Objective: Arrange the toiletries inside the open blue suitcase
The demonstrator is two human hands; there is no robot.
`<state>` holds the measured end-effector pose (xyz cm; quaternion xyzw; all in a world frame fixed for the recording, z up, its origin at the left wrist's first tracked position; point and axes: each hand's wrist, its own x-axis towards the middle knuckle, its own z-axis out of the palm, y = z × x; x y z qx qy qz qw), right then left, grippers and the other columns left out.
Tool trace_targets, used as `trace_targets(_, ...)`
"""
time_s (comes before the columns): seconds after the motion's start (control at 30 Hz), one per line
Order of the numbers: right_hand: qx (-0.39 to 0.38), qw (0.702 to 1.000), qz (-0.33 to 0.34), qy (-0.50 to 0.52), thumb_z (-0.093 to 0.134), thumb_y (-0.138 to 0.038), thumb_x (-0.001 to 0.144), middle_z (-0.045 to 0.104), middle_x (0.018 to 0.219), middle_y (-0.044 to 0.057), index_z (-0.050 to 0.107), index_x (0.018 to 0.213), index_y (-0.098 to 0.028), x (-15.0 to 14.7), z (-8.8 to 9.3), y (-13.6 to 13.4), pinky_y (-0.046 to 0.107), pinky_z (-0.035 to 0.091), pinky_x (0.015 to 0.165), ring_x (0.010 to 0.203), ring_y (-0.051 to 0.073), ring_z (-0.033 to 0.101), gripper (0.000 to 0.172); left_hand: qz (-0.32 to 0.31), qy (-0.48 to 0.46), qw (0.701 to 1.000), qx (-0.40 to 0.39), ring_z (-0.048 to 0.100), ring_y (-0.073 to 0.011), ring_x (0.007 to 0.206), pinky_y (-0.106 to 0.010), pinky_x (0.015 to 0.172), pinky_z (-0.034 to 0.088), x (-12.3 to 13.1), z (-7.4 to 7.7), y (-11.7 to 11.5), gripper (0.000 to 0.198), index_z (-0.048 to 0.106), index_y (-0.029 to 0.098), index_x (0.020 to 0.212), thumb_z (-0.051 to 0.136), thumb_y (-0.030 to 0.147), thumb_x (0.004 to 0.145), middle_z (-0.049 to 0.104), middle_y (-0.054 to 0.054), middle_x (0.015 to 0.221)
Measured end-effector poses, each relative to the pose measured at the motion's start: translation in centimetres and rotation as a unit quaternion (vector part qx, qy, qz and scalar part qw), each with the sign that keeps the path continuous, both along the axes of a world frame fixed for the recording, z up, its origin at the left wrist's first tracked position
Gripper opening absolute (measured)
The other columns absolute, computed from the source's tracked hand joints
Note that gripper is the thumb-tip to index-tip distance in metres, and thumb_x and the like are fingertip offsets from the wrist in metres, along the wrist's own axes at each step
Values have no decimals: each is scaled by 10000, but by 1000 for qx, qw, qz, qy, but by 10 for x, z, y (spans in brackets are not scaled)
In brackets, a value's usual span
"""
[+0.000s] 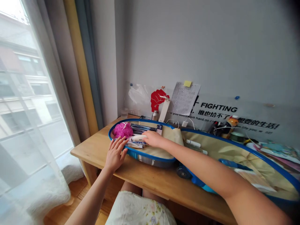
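A blue-rimmed suitcase (173, 158) with beige lining lies open on the wooden desk. My right hand (153, 138) reaches into its left half, fingers closed at the end of a white tube (138, 138); the fingertips are partly hidden. My left hand (116, 152) rests at the near rim with fingers spread, close to the tube and holding nothing. A pink bath pouf (122, 129) sits at the left end of this half. Beside it are dark, shiny packages (143, 128), and a white and blue packet (136, 145) lies under the tube.
In the suitcase's right half lie a white-capped bottle (193, 143), a blue bottle (234, 164) and a pack of thin wooden sticks (255, 179). A metal bottle (155, 115), white box (164, 110) and charger (185, 124) stand behind. Curtains (70, 62) hang left.
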<state>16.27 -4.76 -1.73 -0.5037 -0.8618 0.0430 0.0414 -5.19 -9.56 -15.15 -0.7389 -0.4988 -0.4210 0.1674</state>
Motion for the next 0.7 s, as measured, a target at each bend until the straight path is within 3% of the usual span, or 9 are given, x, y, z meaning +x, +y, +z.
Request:
trace_targets(0.23, 7, 999, -17, -38, 481, -357, 922, 713, 1168, 100, 698, 1126, -206, -33, -13, 5, 279, 451, 861, 1122, 232, 634, 334, 1, -1, 1000, -3, 491, -245, 1324, -467, 1161, 265, 0, -1, 1, 409, 586, 247, 1316, 358, 360, 996, 582, -66, 1397)
trace_targets(0.7, 3, 999, -28, -35, 633, -341, 841, 668, 1232, 53, 682, 1166, -282, -31, -26, 9, 239, 464, 804, 1071, 202, 650, 334, -2, 4, 1000, 0, 480, -243, 1335, -463, 1159, 260, -1, -3, 2, 407, 573, 242, 1329, 364, 359, 1000, 576, -64, 1405)
